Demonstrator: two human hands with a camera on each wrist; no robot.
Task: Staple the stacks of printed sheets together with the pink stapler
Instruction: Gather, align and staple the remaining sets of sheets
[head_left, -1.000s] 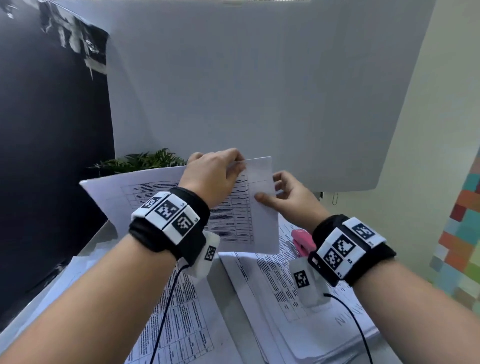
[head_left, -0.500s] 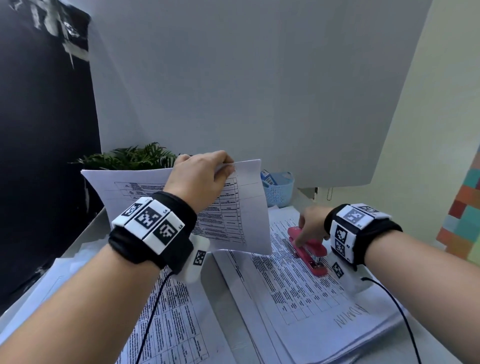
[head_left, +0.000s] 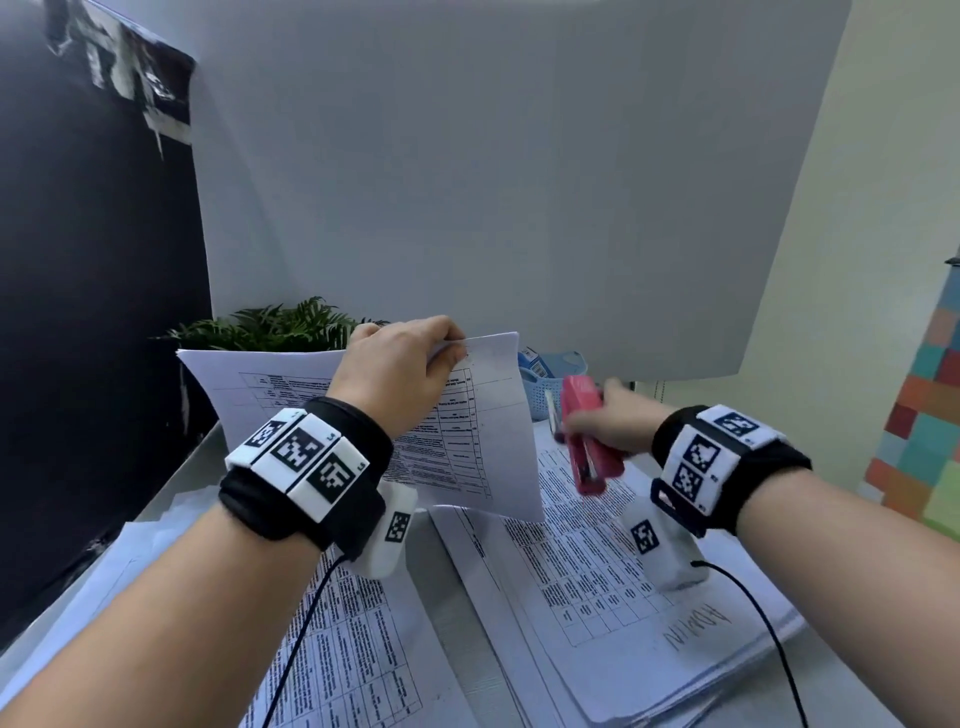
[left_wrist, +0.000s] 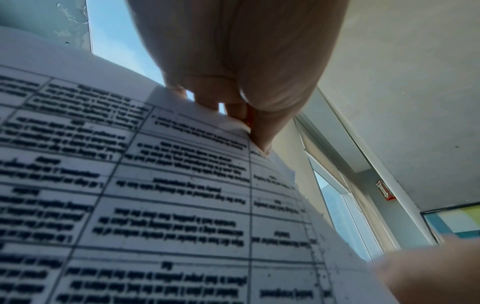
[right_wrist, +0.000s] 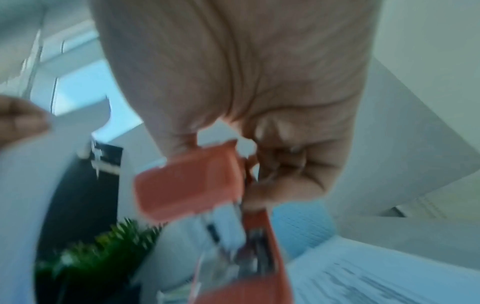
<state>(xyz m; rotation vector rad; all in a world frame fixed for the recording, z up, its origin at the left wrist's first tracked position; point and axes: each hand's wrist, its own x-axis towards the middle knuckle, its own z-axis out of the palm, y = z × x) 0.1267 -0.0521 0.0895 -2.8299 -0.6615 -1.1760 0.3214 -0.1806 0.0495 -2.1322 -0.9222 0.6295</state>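
Printed sheets (head_left: 597, 561) across grey table (head_left: 457, 639)

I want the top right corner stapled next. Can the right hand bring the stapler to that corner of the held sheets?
Probably yes. The right hand holds the pink stapler just beside the held sheets, nothing between them; the left hand pinches short of the corner.

Head view looking forward and down over the tabletop (head_left: 457, 639), both wrist views angled upward, very close under each palm, sharing the held sheets (head_left: 467, 436)
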